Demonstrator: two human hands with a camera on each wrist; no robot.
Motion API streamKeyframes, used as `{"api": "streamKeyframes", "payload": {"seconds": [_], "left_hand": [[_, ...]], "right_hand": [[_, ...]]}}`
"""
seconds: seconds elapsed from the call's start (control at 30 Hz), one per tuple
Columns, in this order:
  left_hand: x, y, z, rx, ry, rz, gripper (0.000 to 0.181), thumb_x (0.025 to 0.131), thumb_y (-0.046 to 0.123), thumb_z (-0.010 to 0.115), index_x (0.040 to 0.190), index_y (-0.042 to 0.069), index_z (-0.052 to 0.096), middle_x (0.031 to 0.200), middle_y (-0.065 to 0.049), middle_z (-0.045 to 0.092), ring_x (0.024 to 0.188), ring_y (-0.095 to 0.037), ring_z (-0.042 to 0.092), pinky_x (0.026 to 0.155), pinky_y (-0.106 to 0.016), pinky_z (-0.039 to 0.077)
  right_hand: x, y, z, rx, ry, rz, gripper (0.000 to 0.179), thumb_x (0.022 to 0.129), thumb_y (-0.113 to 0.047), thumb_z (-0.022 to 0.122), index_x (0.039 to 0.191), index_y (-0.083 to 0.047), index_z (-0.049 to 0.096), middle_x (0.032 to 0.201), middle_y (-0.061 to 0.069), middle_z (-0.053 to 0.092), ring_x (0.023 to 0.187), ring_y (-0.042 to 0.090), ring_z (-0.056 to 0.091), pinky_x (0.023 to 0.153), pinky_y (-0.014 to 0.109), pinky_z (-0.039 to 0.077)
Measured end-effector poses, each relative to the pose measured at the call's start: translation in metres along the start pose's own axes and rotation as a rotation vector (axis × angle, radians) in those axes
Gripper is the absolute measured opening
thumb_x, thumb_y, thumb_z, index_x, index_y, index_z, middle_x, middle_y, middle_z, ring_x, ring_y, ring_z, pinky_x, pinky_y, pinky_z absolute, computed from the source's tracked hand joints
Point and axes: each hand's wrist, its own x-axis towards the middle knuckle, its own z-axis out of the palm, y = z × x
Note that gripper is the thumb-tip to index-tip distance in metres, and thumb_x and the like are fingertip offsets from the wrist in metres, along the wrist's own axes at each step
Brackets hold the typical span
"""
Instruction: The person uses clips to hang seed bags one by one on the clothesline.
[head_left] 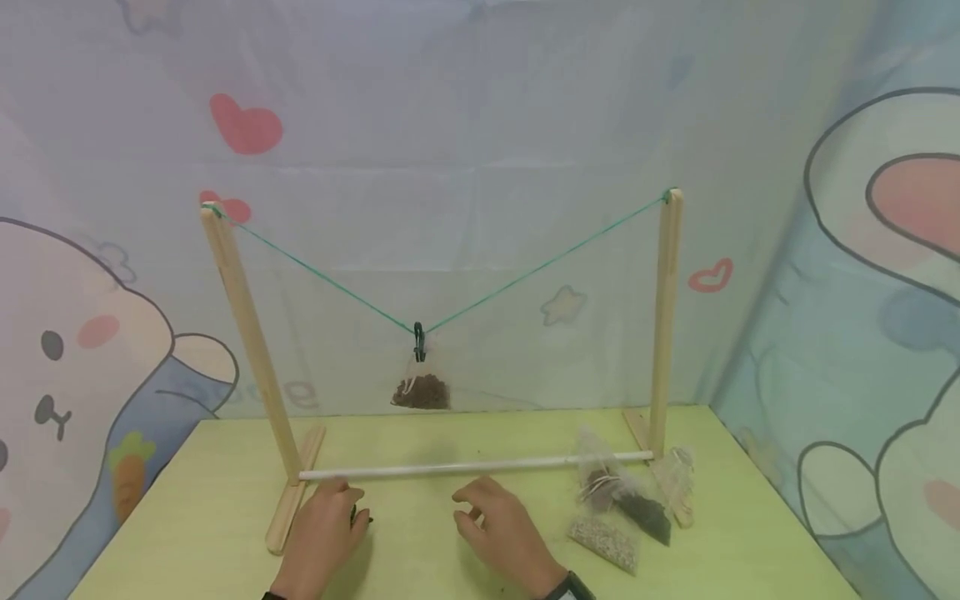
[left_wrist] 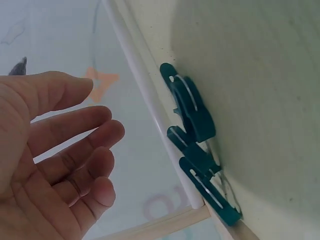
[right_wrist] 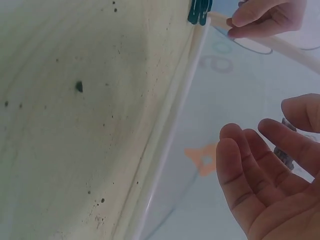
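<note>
My left hand point(head_left: 322, 529) is above the table near the stand's left foot, fingers loosely bent and holding nothing. Several dark green clips point(left_wrist: 195, 112) lie on the table beside it, mostly hidden behind the hand in the head view. To the right of them, my right hand point(head_left: 501, 533) hovers with relaxed fingers; nothing is in it. Beyond both hands, a sheer drawstring bag point(head_left: 423, 392) of brown bits hangs from a dark clip point(head_left: 419, 342) at the low middle of a green string point(head_left: 330, 282), which sags into a V.
Two wooden posts point(head_left: 255, 358) hold the string's ends. A white rod point(head_left: 465, 468) joins their feet across the table point(head_left: 420, 558). At right lie a bag of speckled grains point(head_left: 604, 542), a bag with dark contents point(head_left: 645, 515), and other sheer bags point(head_left: 596, 475) by the right post.
</note>
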Motion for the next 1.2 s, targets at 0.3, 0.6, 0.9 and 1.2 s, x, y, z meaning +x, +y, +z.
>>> {"api": "streamKeyframes", "payload": {"seconds": [0.3, 0.6, 0.9, 1.2], "left_hand": [[-0.001, -0.007, 0.015, 0.099, -0.101, 0.052, 0.015, 0.075, 0.006, 0.090, 0.086, 0.003, 0.080, 0.080, -0.006, 0.060, 0.071, -0.019, 0.055, 0.060, -0.033, 0.050], [-0.005, -0.005, 0.023, 0.121, -0.122, 0.073, 0.011, 0.076, -0.002, 0.085, 0.077, 0.003, 0.076, 0.080, -0.007, 0.055, 0.070, -0.021, 0.052, 0.059, -0.035, 0.048], [-0.008, -0.004, 0.026, 0.070, -0.148, 0.084, 0.033, 0.075, -0.014, 0.078, 0.058, 0.009, 0.062, 0.070, -0.003, 0.047, 0.062, -0.016, 0.045, 0.053, -0.029, 0.041], [-0.004, 0.003, 0.019, -0.038, -0.166, 0.075, 0.036, 0.077, -0.008, 0.085, 0.068, 0.013, 0.057, 0.077, 0.002, 0.048, 0.065, -0.012, 0.044, 0.056, -0.025, 0.041]], "right_hand": [[0.000, -0.002, 0.003, 0.027, -0.046, 0.000, 0.016, 0.100, -0.009, 0.064, 0.113, -0.005, 0.074, 0.108, 0.006, 0.067, 0.081, 0.003, 0.064, 0.066, 0.022, 0.055], [0.000, -0.001, 0.003, 0.030, -0.077, -0.023, 0.015, 0.099, -0.007, 0.065, 0.111, -0.003, 0.074, 0.107, 0.007, 0.067, 0.078, 0.000, 0.062, 0.065, 0.018, 0.053], [-0.002, 0.000, 0.003, 0.046, -0.105, -0.050, 0.012, 0.100, -0.007, 0.065, 0.106, -0.002, 0.075, 0.106, 0.008, 0.068, 0.076, 0.001, 0.062, 0.065, 0.018, 0.053], [0.000, 0.001, -0.001, 0.047, -0.087, -0.035, 0.012, 0.099, -0.005, 0.066, 0.105, -0.003, 0.075, 0.104, 0.007, 0.069, 0.076, -0.002, 0.061, 0.066, 0.018, 0.053]]}}
